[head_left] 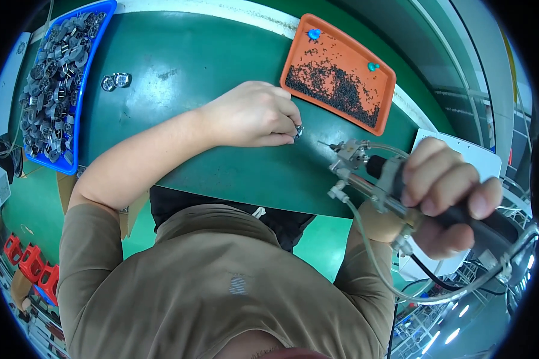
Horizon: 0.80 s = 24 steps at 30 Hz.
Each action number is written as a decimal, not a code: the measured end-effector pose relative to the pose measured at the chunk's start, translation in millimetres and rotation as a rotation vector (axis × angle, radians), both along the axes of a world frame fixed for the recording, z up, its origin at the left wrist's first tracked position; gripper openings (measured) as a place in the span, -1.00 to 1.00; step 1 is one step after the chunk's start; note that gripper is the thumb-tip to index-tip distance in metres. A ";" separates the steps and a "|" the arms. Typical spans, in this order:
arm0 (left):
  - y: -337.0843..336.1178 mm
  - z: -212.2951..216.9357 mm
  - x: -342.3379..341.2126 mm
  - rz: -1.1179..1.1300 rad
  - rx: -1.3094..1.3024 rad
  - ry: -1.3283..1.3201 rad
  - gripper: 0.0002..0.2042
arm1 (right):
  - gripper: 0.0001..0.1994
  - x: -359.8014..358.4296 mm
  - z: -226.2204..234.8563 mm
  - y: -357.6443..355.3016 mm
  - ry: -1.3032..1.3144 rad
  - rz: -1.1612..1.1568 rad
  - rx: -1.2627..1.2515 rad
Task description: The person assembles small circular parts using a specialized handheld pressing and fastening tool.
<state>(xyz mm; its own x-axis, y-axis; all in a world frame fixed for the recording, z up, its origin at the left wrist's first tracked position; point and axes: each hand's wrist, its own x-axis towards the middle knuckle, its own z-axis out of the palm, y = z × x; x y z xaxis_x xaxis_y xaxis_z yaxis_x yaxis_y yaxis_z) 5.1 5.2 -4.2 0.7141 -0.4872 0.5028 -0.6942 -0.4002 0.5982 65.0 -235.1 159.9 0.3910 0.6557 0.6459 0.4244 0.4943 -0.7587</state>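
Note:
My left hand is closed with its fingertips pressed around a small metallic part, mostly hidden by the fingers, on the green table. My right hand is wrapped round the dark grip of a pneumatic screwdriver with metal fittings and clear hoses. The tool's thin tip points left toward the part, a short gap away from it. Two small round silver-and-dark parts lie on the table, far left of my left hand.
Beyond my hands lies an orange tray with many tiny black screws and two blue caps. At the left, a blue bin is heaped with grey round parts. Red stools stand on the floor. A clear hose loops below the tool.

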 end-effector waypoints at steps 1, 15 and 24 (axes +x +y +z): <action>0.3 0.4 -1.2 0.007 0.007 -0.016 -0.88 | -0.62 -0.4 3.0 -5.0 0.007 -0.013 0.008; 1.4 0.0 -3.2 0.016 0.062 -0.017 -0.87 | -0.64 10.7 -16.6 7.8 0.009 0.091 0.004; 0.3 -3.3 -3.1 0.028 0.042 -0.013 -0.89 | -0.63 6.1 -21.1 17.9 -0.003 0.129 -0.004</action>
<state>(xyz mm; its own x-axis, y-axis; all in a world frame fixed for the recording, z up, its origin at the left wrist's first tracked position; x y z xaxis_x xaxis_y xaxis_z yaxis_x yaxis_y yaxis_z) 2.0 5.4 -7.4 0.7214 -0.4878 0.4916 -0.6899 -0.4441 0.5717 71.2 -217.2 138.8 0.3013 0.7028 0.6445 0.3598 0.5421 -0.7594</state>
